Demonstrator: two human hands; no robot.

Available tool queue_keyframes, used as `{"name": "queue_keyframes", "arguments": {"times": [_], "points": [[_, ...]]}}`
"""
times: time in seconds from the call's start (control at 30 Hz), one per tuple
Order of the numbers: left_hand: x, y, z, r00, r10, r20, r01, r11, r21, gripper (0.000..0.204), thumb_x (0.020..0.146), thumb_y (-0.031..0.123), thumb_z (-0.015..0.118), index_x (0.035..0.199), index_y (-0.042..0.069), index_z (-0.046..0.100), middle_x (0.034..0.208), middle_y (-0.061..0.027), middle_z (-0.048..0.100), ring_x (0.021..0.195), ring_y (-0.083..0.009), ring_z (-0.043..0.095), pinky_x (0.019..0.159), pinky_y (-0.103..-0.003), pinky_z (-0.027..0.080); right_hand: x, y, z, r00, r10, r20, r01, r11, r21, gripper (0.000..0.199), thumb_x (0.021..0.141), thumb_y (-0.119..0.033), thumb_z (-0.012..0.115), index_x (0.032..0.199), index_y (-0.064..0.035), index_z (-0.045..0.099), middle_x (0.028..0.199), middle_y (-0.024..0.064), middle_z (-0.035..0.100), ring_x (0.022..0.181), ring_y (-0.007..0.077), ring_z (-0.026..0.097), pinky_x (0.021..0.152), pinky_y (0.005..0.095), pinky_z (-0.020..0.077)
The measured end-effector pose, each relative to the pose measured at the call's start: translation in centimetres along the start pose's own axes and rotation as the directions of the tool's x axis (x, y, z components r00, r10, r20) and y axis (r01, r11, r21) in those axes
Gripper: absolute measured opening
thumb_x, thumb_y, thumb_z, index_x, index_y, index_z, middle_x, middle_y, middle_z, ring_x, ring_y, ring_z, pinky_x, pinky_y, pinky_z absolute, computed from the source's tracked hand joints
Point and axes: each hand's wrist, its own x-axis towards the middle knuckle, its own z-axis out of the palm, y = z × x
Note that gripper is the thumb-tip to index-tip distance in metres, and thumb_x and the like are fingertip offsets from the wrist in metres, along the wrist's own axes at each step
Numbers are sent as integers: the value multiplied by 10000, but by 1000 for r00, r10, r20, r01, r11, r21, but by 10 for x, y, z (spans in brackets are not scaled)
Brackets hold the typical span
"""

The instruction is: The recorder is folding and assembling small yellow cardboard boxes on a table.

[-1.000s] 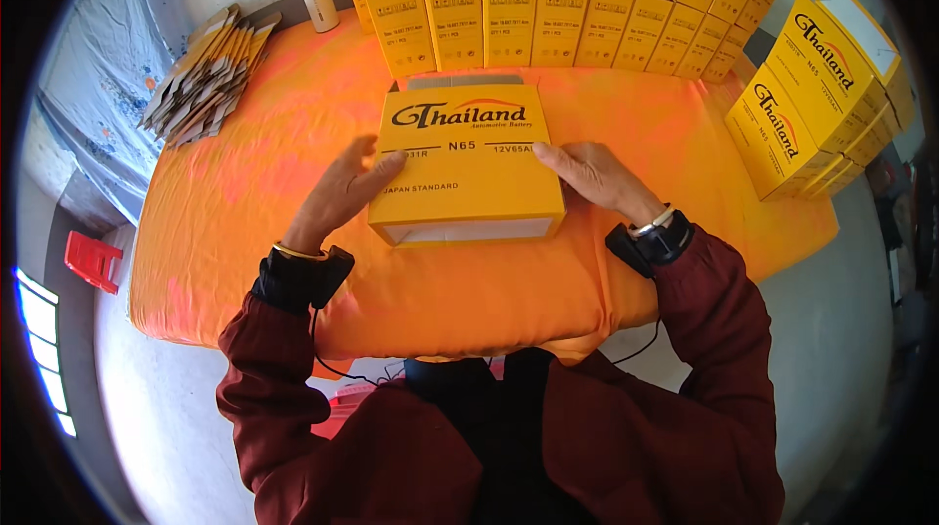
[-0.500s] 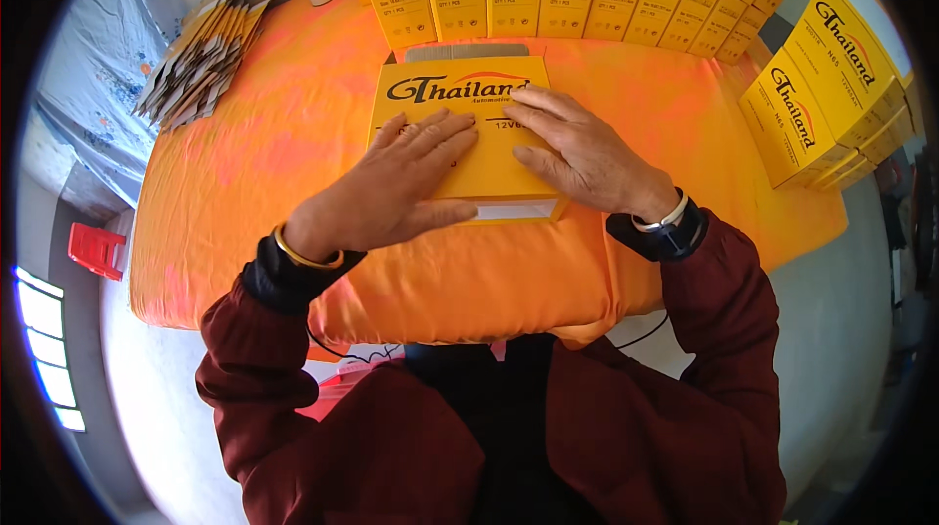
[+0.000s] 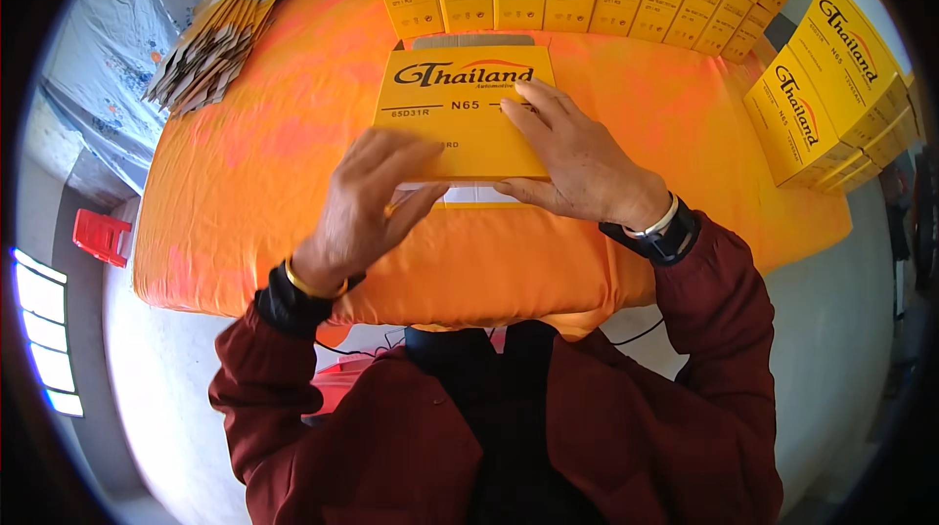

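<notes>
So I had the yellow box (image 3: 460, 109) flat on the orange counter (image 3: 245, 183), right hand (image 3: 577, 158) spread on top, left hand (image 3: 367, 197) loosely curled at its near-left corner.

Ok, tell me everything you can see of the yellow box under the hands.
The yellow box is a flat cardboard carton with dark lettering and an orange swoosh on its top face. It lies on the orange cloth, a plain brown flap showing at its far edge and a white part at its near edge. The left hand covers its near left corner; the right hand rests flat on its right side.
</notes>
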Motion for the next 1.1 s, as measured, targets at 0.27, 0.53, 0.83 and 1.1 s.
{"name": "queue_keyframes", "arguments": {"times": [0.27,0.53,0.83,1.1], "points": [[-29,34,17,935,-215,282,157,964,214,593,799,243,692,1280,-19,462,839,-127,606,736,-278,618,596,-371,501,19,-7,-9,995,4,96,12,986,-165,750,788,-512,667,1243,58,490,1210,231,471,1102,392,491,881,450,476],[-31,34,29,893,-253,371,135,939,317,647,850,236,632,1353,-66,361,805,-136,597,649,-275,614,511,-386,492,24,-7,-10,989,36,146,-24,996,-85,725,778,-481,679,1247,44,503,1153,219,498,1069,373,509,857,441,481],[-14,36,38,786,-293,545,59,912,405,645,837,197,639,1336,-78,337,865,-168,615,631,-343,602,542,-432,484,26,-2,-13,980,52,192,-33,994,-101,705,776,-456,686,1240,44,509,1158,216,507,1077,363,516,855,431,487],[-14,31,50,926,-112,361,45,981,188,532,795,-9,500,1288,-140,349,767,-169,584,590,-303,599,509,-380,492,23,1,-12,990,44,134,-31,995,-95,710,760,-466,698,1225,43,528,1154,201,521,1057,351,534,831,432,498]]}}
